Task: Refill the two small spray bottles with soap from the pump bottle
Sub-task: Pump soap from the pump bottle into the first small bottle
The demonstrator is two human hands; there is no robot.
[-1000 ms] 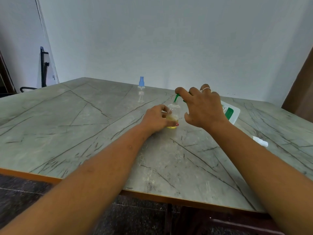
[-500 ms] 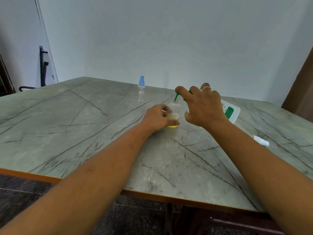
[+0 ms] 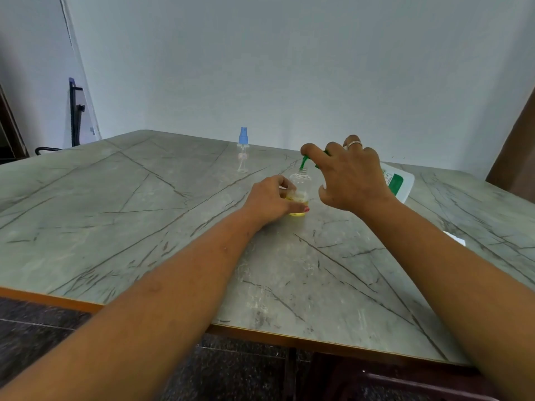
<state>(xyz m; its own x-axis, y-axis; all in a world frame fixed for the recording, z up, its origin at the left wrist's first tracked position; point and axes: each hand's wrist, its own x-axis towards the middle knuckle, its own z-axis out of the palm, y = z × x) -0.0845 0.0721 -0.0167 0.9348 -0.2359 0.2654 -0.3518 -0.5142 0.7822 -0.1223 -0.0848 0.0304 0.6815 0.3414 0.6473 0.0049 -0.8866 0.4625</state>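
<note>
Gripping open small bottle (image 3: 301,188) w/ left hand (image 3: 269,198), mid table (image 3: 115,212). Clutching pump bottle (image 3: 398,180) at green spout (image 3: 303,162) w/ right hand (image 3: 350,175), body mostly hidden behind. Half-covering white cap (image 3: 458,239) w/ right forearm. Wide stretch of tabletop leftward, down to near edge.

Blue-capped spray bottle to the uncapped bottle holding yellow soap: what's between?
Head view: only bare grey veined tabletop separates the blue-capped clear spray bottle from the uncapped clear bottle.

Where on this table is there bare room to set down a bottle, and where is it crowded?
Bare: the wide table stretch left of the left hand and blue-capped spray bottle; also the near edge between the forearms. Crowded: centre-right, where the right hand, open bottle and pump bottle bunch.
</note>
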